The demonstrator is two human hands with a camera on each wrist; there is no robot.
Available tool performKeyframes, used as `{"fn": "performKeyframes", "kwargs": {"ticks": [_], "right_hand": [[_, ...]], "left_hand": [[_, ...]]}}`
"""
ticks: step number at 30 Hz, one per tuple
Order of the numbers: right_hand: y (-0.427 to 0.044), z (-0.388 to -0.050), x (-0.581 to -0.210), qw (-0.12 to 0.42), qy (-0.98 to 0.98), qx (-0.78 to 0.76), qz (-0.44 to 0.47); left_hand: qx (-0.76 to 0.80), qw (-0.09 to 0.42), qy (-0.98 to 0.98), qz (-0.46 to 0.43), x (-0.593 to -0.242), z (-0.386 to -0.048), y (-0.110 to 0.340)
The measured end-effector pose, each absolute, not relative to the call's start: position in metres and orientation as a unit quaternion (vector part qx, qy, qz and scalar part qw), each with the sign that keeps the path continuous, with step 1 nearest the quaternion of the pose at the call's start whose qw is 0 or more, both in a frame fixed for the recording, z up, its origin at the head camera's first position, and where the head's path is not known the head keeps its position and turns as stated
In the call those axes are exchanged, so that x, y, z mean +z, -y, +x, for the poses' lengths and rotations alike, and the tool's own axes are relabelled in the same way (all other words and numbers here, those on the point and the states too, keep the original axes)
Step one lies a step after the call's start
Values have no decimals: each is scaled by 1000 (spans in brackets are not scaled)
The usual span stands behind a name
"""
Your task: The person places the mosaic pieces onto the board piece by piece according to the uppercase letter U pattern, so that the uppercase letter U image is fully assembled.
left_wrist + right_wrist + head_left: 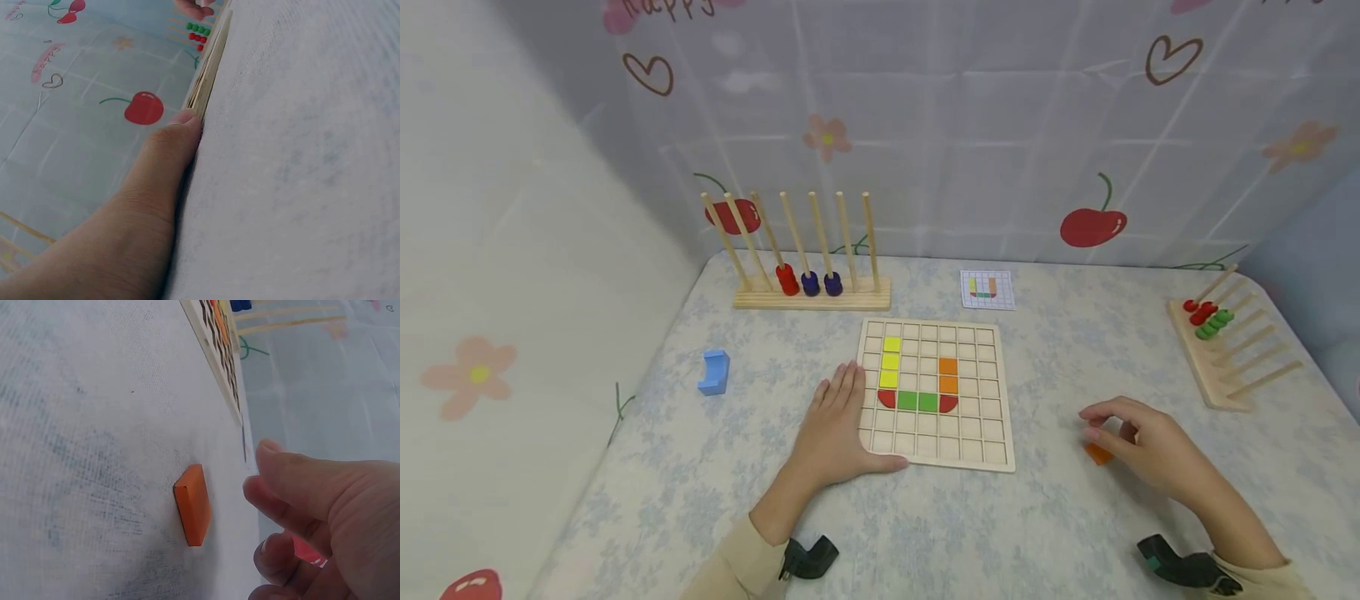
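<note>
A square wooden grid board (970, 429) lies in the middle of the table, with yellow, red, green and orange tiles set in some cells. My left hand (835, 429) rests flat at its left edge, fingers straight along the side and thumb at the near corner. In the left wrist view the thumb (169, 150) touches the board's edge (209, 75). To the right, my right hand (1150, 446) hovers over a loose orange tile (195, 506), its fingers bent and apart from the tile. Nothing is between those fingers.
A small pattern card (987, 290) lies behind the board. Back left stands a wooden peg rack (812, 300) with red and dark blue beads; another peg rack (1206, 358) with red and green beads is at right. A blue block (714, 372) sits at left.
</note>
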State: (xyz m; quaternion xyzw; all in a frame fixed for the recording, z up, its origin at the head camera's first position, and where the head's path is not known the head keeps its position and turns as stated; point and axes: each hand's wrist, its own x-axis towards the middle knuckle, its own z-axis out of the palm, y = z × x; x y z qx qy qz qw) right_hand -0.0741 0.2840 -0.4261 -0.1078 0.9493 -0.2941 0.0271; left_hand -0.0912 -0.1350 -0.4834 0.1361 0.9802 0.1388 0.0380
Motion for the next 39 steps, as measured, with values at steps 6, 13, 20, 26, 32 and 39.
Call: {"fn": "performKeyframes", "kwargs": {"ticks": [6, 13, 20, 26, 32, 39], "right_hand": [[-287, -73, -427, 32, -948, -295, -111], [-290, -73, -430, 68, -946, -298, -111], [-296, -74, -429, 93, -939, -309, -116], [-298, -74, -431, 110, -933, -316, -134], [-299, -76, -434, 125, -933, -313, -127], [-299, -78, -435, 118, -937, -300, -135]], "left_hand": [[138, 37, -980, 136, -483, -92, 135], [140, 34, -980, 137, -482, -91, 135], [137, 39, -981, 135, -480, -91, 135], [144, 46, -980, 131, -477, -91, 135], [141, 46, -980, 131, -476, -90, 135], [143, 44, -980, 134, -477, -89, 134]]}}
